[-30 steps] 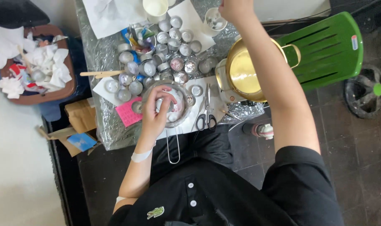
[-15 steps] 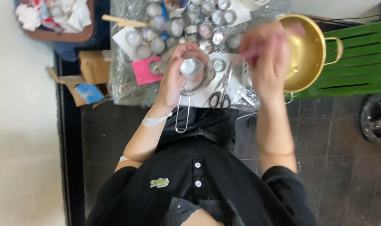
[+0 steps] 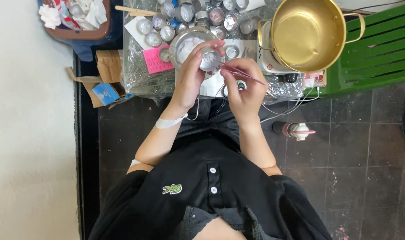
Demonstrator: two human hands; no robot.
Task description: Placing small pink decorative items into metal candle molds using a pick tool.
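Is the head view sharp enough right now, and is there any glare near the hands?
Head view: sharp, no motion blur on the left hand or right hand; bright reflections on the foil table cover and brass pot; even, soft light, faint shadows.

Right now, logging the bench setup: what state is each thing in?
left hand: holding small metal cup
right hand: gripping thin tool, tip at cup
gold pot: upright, on burner
metal bowl: holds white material
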